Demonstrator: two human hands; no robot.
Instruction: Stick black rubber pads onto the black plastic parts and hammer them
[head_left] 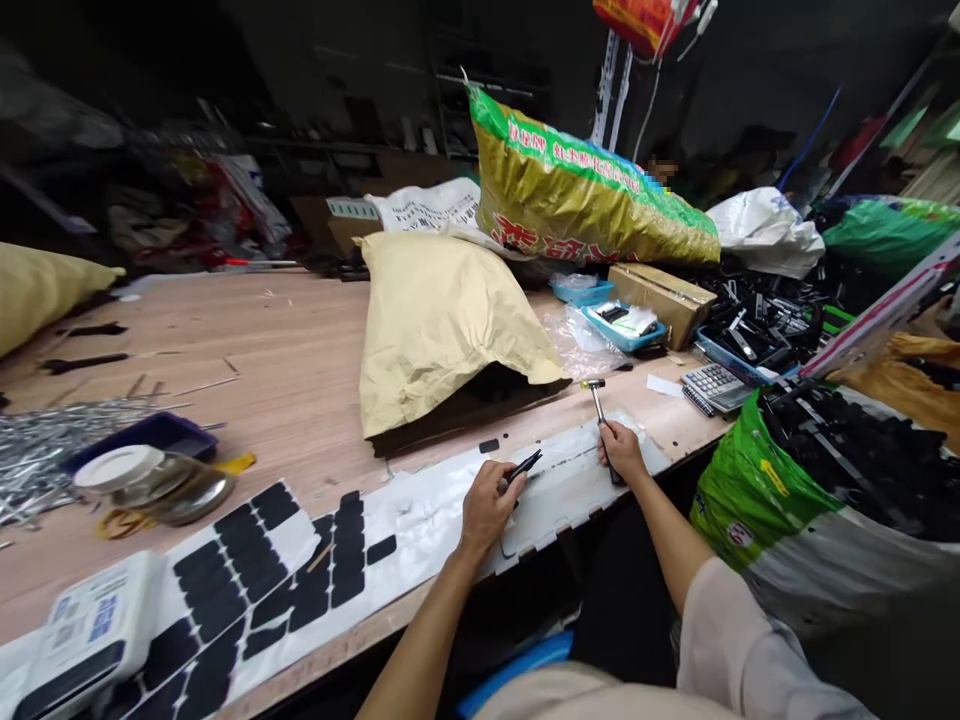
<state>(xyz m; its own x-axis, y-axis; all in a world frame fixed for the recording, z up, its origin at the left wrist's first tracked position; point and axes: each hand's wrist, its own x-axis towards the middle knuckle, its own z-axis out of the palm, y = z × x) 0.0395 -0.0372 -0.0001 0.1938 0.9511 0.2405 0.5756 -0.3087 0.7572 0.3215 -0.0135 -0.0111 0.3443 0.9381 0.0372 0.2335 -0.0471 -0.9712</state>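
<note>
My right hand (pixel 622 450) is closed round the dark handle of a small hammer (pixel 597 400), whose head points up and away from me. In my left hand (pixel 486 508) is a slim black part (pixel 523 466) with a forked tip, gripped between thumb and fingers. Its exact kind is hard to make out. Both hands are over a pale flat board (pixel 559 500) along the table's near edge. Left of my left hand, black rounded-corner pads (pixel 349 550) lie in rows on white backing sheets. One loose black pad (pixel 382 549) lies beside them.
A tan sack (pixel 450 320) gapes towards me mid-table. Metal rods (pixel 45 450) and a lidded jar (pixel 165 485) stand left. A calculator (pixel 712 387) and blue baskets (pixel 626 328) sit right. A green-white sack (pixel 787 510) of black parts stands beside my right arm.
</note>
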